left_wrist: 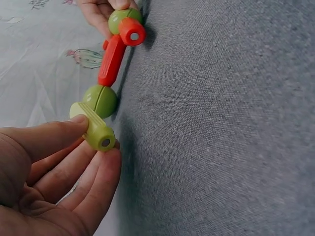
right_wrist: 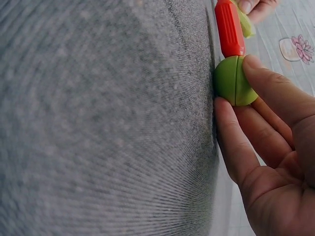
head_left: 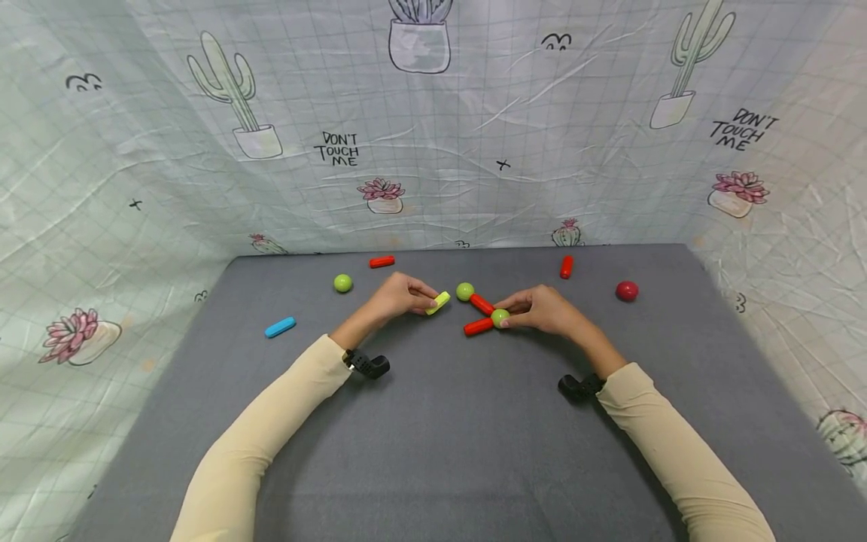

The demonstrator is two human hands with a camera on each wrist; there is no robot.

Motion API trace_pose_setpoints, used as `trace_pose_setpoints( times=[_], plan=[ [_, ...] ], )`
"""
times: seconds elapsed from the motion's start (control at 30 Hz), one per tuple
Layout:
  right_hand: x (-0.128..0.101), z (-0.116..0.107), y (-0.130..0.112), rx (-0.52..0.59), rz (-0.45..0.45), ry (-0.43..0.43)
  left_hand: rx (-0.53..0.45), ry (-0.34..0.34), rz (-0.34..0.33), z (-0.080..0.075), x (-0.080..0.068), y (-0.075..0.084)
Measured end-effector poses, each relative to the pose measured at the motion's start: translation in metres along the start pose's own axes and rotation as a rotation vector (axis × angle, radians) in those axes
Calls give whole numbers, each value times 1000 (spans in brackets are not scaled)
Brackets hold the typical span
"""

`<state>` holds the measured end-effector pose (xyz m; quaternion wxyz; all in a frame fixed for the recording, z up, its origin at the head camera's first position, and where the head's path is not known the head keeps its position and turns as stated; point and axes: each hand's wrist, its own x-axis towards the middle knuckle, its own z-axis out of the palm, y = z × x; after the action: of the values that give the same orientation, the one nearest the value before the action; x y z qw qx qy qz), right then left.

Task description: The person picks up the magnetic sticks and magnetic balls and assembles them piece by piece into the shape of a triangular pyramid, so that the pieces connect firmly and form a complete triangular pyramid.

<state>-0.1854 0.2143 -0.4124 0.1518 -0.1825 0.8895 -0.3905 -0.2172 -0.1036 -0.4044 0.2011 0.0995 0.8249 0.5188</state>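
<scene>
On the grey mat, my left hand (head_left: 428,299) pinches a yellow-green stick (head_left: 438,302) between thumb and fingers (left_wrist: 74,162). The stick (left_wrist: 96,129) lies close beside a green ball (head_left: 464,291); I cannot tell if they touch. A red stick (head_left: 482,304) joins that ball (left_wrist: 100,101) to a second green ball (head_left: 500,318). My right hand (head_left: 509,316) grips this second ball (right_wrist: 234,81) with its fingers (right_wrist: 275,93) curled round it. Another red stick (head_left: 478,327) juts from the same ball toward me.
Loose pieces lie around the mat (head_left: 433,452): a green ball (head_left: 342,283), a red stick (head_left: 381,262) at the back, a blue stick (head_left: 280,327) on the left, a red stick (head_left: 566,266) and a red ball (head_left: 626,290) on the right. Cactus-print cloth (head_left: 433,150) walls surround it.
</scene>
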Motion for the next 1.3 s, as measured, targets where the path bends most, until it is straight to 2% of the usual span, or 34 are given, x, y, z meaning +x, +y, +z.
trace_pose_setpoints(
  times=[0.2, 0.33, 0.7, 0.87, 1.0, 1.13, 1.3],
  plan=[
    [0, 0, 2, -7, -16, 0, 10, -43, -40, 8, 6, 12],
    [0, 0, 2, -5, -20, 5, -19, -54, -60, 12, 8, 18],
    [-1, 1, 0, -3, -24, 7, -86, -70, -82, 12, 7, 22],
    [0, 0, 0, -43, -59, -6, -68, -135, -5, 12, 8, 16],
    [3, -4, -4, -119, -126, -30, 61, -170, 90, 10, 9, 11],
    [5, -7, -8, -182, -174, -33, 240, -116, 188, 9, 13, 9],
    [6, -9, -8, -207, -180, -31, 361, -27, 280, 11, 23, 8]
  ],
)
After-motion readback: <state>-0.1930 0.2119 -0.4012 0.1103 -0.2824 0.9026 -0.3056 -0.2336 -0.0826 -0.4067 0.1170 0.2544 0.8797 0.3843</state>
